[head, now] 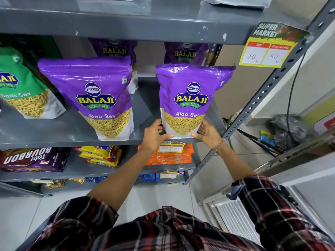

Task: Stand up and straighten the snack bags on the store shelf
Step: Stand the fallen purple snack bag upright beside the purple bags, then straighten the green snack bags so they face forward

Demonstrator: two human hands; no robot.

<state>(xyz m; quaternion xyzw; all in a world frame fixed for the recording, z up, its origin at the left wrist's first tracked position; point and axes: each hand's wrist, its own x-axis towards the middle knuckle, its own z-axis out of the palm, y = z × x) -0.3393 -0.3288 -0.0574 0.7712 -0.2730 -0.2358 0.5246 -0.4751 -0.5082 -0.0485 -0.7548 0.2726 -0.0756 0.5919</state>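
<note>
A purple Aloo Sev bag (190,98) stands upright at the right end of the grey shelf (63,129). My left hand (154,135) grips its lower left corner and my right hand (208,134) grips its lower right corner. A second purple Aloo Sev bag (94,95) stands upright to its left, leaning slightly. Two more purple bags (184,53) stand behind, partly hidden. A green sev bag (20,87) stands at the far left.
A slotted metal upright (262,93) borders the shelf on the right, with a yellow price tag (266,49) above. The shelf above (126,24) overhangs the bags. Lower shelves hold Bourbon packs (34,160), yellow packs (101,154) and orange packs (170,156).
</note>
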